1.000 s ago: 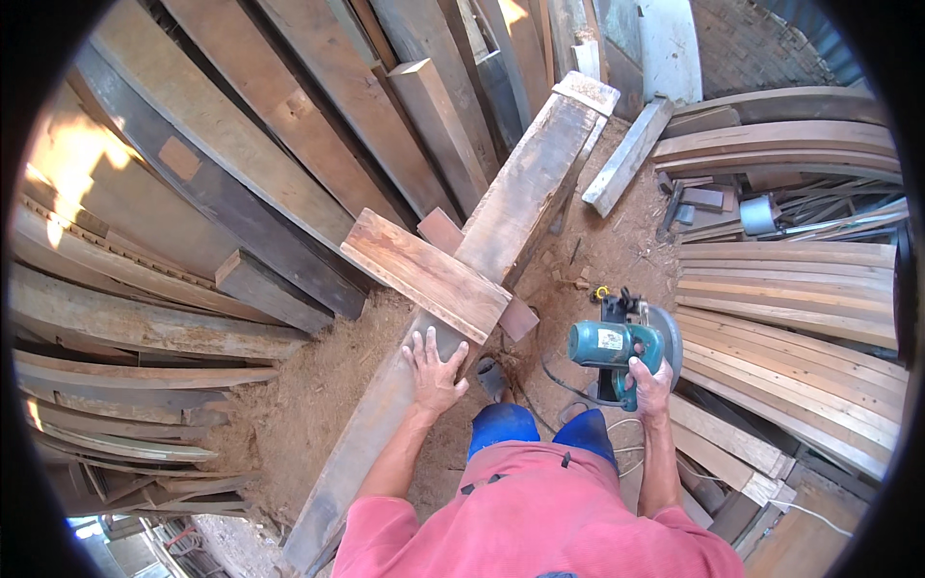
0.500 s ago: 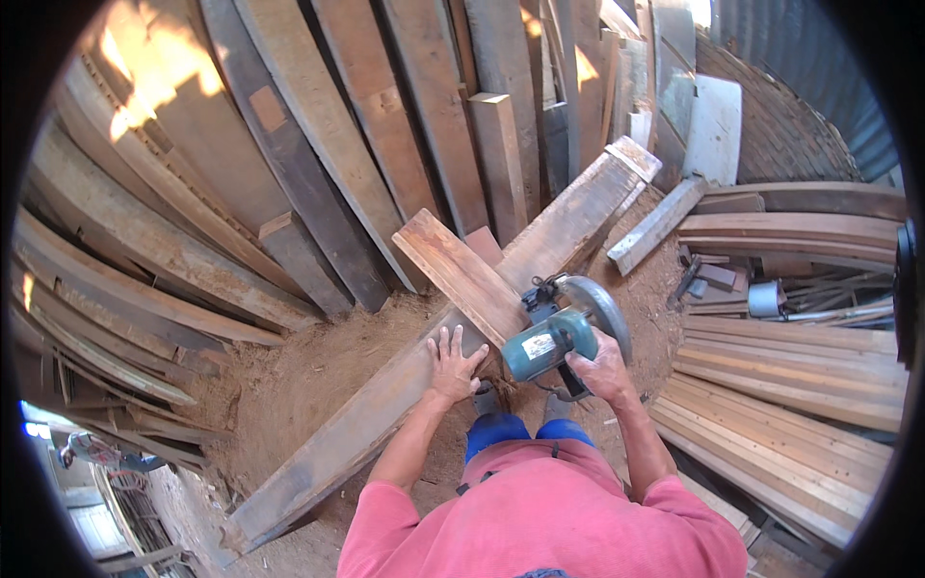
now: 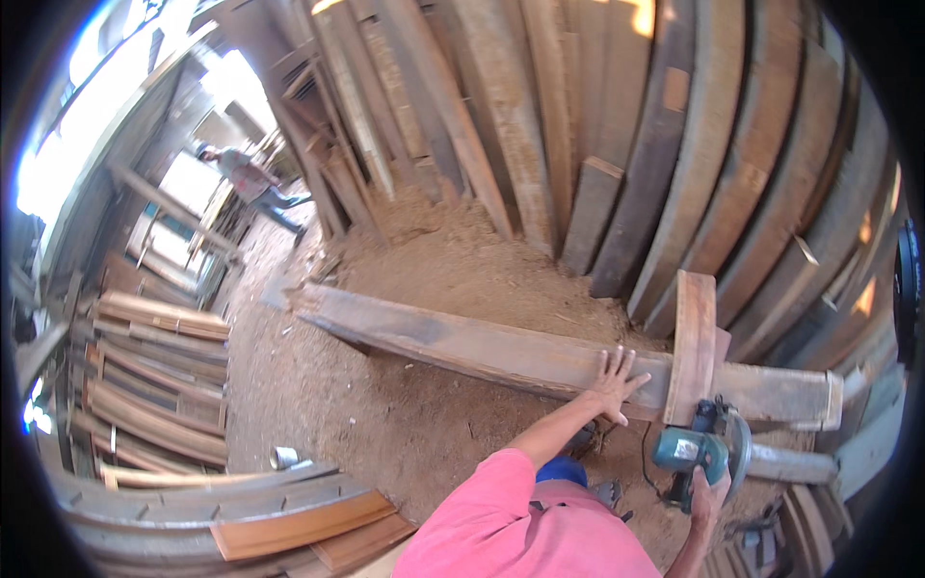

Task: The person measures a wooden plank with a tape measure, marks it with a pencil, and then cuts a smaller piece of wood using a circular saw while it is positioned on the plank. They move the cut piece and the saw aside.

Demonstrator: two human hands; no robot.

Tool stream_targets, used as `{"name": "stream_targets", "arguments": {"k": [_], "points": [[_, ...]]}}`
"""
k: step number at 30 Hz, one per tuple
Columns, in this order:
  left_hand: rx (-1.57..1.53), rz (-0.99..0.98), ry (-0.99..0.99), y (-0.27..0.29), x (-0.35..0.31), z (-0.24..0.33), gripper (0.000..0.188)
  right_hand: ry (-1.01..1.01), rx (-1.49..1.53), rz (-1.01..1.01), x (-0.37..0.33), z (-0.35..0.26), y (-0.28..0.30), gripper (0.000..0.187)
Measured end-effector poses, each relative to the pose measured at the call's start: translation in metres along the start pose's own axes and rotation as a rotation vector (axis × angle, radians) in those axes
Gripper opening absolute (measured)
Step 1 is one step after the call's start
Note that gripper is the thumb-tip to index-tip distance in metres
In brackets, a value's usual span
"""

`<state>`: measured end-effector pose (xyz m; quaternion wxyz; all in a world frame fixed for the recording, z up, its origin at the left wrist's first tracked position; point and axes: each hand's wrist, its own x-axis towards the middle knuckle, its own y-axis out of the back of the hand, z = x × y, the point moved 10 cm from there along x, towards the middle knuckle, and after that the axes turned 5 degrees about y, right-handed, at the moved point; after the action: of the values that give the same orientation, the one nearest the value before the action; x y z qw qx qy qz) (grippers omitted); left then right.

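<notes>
My right hand [image 3: 710,493] grips the handle of a teal circular saw [image 3: 689,449], its round grey guard on the far side. The saw sits at the near end of a short brown board [image 3: 690,337]. That board lies crosswise on a long, thick wooden beam [image 3: 462,337]. My left hand [image 3: 615,385] rests on the beam with its fingers spread, just left of the short board. Whether the blade touches the wood is hidden by the guard and motor. A dark cord [image 3: 647,462] hangs beside the saw.
Tall planks [image 3: 665,164] lean along the far side, above sawdust-covered ground [image 3: 462,246]. Stacked boards [image 3: 159,376] stand at the left, with orange-brown planks [image 3: 303,525] at the lower left. A small can [image 3: 283,458] lies near them. Another person [image 3: 252,181] is walking in the distance.
The view has swung to the left, bringing the walking person and the left stacks into sight. My hands keep their places on the saw and the beam.
</notes>
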<state>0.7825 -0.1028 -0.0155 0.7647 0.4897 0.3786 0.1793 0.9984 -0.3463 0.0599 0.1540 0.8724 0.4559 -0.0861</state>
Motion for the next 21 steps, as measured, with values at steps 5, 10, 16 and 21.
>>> {"name": "stream_targets", "arguments": {"k": [5,10,16,21], "points": [[0.000,0.014,0.038,-0.016,0.001,-0.003,0.126,0.043,-0.002,-0.060,0.007,-0.002,-0.002,0.037],[-0.066,0.076,0.024,-0.017,0.002,-0.002,0.120,0.075,0.079,-0.137,0.009,-0.012,-0.005,0.039],[-0.088,0.080,0.054,-0.009,-0.003,-0.004,0.117,0.128,0.051,-0.019,0.007,-0.013,0.001,0.031],[-0.056,0.144,0.022,-0.006,0.003,-0.002,0.116,0.111,0.067,-0.084,0.014,-0.028,-0.003,0.032]]}}
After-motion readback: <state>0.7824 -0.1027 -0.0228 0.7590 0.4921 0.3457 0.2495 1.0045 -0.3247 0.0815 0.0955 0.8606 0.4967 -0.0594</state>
